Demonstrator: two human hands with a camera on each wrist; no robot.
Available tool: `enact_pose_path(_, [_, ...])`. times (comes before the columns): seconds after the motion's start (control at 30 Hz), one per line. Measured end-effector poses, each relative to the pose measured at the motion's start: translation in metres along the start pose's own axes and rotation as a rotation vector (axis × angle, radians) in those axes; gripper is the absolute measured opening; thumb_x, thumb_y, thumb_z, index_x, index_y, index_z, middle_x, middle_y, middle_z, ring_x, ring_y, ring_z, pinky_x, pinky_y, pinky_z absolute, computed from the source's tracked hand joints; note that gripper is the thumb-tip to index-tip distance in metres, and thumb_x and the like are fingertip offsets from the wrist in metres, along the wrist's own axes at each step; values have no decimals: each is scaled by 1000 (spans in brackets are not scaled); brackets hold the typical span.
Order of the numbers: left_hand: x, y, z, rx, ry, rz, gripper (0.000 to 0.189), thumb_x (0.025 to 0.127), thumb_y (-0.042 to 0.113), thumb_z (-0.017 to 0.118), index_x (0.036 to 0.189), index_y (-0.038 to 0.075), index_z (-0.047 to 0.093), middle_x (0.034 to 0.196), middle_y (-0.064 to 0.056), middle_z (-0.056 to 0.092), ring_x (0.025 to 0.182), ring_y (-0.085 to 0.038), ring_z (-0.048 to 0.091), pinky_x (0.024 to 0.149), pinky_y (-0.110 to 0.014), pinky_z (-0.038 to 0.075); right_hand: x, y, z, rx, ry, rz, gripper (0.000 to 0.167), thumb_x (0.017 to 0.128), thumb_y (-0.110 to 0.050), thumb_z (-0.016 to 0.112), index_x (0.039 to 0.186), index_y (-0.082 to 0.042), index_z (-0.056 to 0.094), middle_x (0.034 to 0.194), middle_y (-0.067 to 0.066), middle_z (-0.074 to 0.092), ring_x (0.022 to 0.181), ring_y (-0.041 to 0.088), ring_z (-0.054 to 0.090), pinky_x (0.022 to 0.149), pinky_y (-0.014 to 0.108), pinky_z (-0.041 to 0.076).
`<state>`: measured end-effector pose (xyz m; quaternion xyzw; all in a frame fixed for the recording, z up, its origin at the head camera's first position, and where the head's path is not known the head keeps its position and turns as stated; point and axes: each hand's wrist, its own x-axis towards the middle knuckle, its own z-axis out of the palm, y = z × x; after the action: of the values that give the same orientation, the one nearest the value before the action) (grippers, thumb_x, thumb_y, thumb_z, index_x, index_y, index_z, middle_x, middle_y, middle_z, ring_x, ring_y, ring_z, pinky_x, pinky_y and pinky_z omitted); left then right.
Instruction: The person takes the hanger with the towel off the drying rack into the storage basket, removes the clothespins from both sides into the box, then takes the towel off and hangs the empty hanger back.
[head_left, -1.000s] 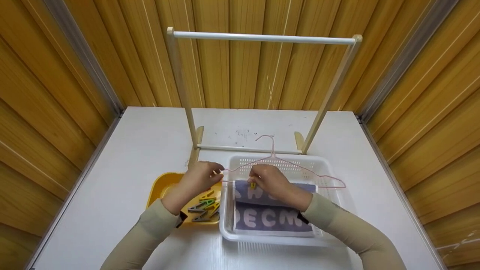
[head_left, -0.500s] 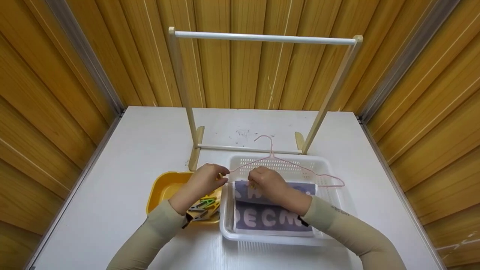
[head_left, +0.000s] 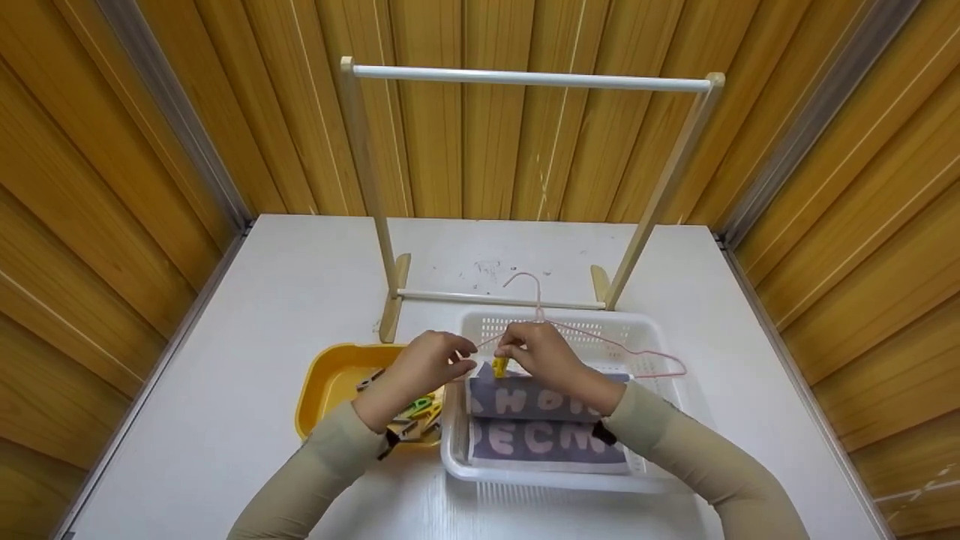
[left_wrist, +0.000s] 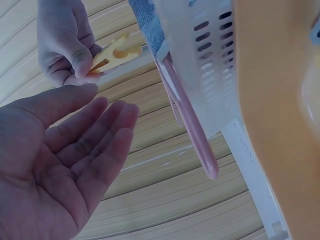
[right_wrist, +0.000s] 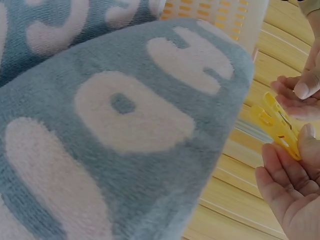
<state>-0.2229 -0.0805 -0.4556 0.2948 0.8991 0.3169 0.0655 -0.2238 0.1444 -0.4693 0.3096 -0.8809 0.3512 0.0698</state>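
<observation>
My right hand pinches a yellow clothespin between thumb and fingers, over the top edge of a grey-blue towel with pale pink letters. The wrist views show the clothespin's jaws apart from the cloth. Beside it, my left hand has loosely bent fingers, with nothing between them in the left wrist view. The towel hangs over the lower bar of a pink hanger, whose left end sticks out past the cloth. My hands hide part of the hanger in the head view.
A white perforated basket sits under the towel and hanger. Left of it, a yellow tray holds several clothespins. Behind stands a wooden rack with a white top rail and a low crossbar.
My left hand has moved right, away from the hanger's left end. My right hand has shifted slightly up, and the clothespin shows more fully. The hanger has slid slightly left.
</observation>
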Motion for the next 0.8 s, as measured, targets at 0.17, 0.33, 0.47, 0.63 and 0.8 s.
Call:
enact_pose_path(0.17, [3, 6, 1, -43, 27, 33, 27, 93, 16, 76, 112, -2, 75, 109, -20, 77, 91, -32, 74, 84, -47, 63, 1, -7, -3, -13, 34, -44, 14, 91, -14, 72, 86, -1, 69, 88, 13, 76, 87, 30, 76, 78, 41, 63])
enact_pose_path(0.33, [2, 12, 4, -83, 84, 66, 27, 91, 15, 77, 113, -1, 76, 109, -18, 78, 89, -30, 75, 82, -45, 63, 1, -15, -4, 20, 105, -76, 12, 90, -12, 74, 87, -1, 71, 87, 12, 76, 87, 29, 76, 79, 40, 63])
enact_pose_path(0.47, [-1, 17, 4, -101, 140, 98, 24, 91, 15, 77, 111, 2, 77, 108, -14, 79, 88, -27, 75, 79, -41, 64, 0, -21, -6, 25, 177, -89, 12, 89, -12, 74, 90, -1, 71, 86, 11, 76, 85, 27, 75, 80, 40, 62])
enact_pose_path(0.63, [-6, 25, 2, -65, 244, 132, 24, 91, 14, 77, 111, 1, 77, 107, -15, 79, 89, -28, 75, 80, -43, 63, 1, -27, -7, 31, 253, -119, 14, 86, -9, 77, 92, 1, 70, 86, 12, 76, 83, 27, 74, 78, 42, 62])
enact_pose_path(0.8, [-7, 29, -1, -26, 301, 137, 23, 91, 13, 76, 110, 1, 76, 105, -14, 79, 90, -28, 74, 80, -43, 63, 2, -29, -8, 45, 276, -169, 18, 83, -5, 78, 97, 2, 69, 88, 13, 76, 85, 28, 73, 77, 43, 62])
